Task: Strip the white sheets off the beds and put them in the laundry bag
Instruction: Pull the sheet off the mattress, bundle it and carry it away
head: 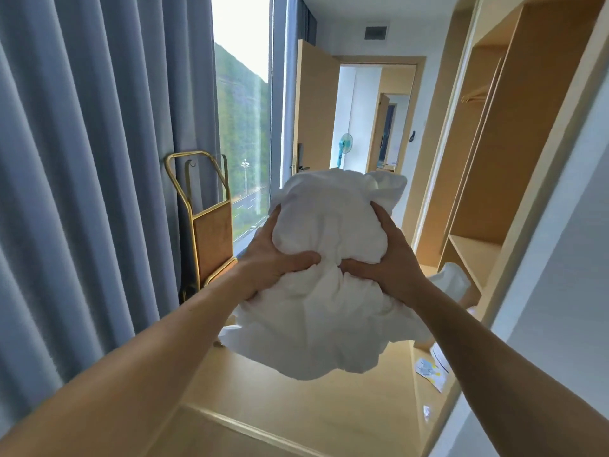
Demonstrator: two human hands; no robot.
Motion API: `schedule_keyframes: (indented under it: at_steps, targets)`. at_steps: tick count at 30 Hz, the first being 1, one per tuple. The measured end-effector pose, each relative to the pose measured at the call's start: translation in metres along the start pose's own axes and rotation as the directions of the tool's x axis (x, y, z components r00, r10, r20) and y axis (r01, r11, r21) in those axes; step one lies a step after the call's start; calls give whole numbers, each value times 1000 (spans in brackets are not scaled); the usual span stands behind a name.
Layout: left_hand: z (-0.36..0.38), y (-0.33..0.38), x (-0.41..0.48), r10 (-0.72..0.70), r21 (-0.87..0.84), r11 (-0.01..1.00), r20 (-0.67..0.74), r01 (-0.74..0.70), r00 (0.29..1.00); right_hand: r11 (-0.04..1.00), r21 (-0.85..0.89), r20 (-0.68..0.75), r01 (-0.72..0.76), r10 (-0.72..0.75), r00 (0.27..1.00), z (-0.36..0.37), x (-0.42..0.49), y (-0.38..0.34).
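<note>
white sheet bundle (316,318) is stripped and balled up in mid-air, left grip (273,258) and right grip (390,263) both curled tight round it, facing the open door (313,107); no laundry bag or bed in view, so bagging likely still to do.

**Fig. 1.** The person's arms, seen from the head camera. Left forearm (158,351) and right forearm (514,364) are bare skin along the whole visible length, from the frame edge to the wrist. Both are slender and smooth in outline, and each widens toward the lower corners under the wide-angle lens. Left hand (273,262) and right hand (392,258) are likewise bare. On each hand the thumb and the back of the hand show, while most of the fingers are hidden. A small dark speck (189,310) on the left forearm is perhaps a mole, but it is too small to identify.
</note>
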State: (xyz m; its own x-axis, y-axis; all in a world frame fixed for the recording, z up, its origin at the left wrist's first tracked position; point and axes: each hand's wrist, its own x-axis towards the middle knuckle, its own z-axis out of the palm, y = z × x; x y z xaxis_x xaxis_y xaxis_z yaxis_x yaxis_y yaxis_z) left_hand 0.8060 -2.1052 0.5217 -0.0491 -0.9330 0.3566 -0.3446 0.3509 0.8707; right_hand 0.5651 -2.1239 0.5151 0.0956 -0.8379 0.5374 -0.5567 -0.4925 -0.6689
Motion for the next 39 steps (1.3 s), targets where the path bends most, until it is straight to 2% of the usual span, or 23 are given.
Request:
schedule_keyframes:
  at_steps: [10,19,25,33,39]
  targets:
    - [37,-83,193,16,-58,998,113,-9,993,996,-35,-62,-77,75,995,33,139,103]
    - [62,-125,370,19,13,1000,73,-20,997,1000,5,-57,-27,27,998,54,299,199]
    - [66,-164,479,20,-27,999,71,-18,997,1000,3,-39,-31,31,999,88,409,257]
    - [67,-230,655,103,-74,993,90,-97,991,1000,-17,-85,-9,8,996,133,561,331]
    - [97,-260,782,167,-105,983,172,-151,971,998,-23,-165,-54,50,985,139,648,390]
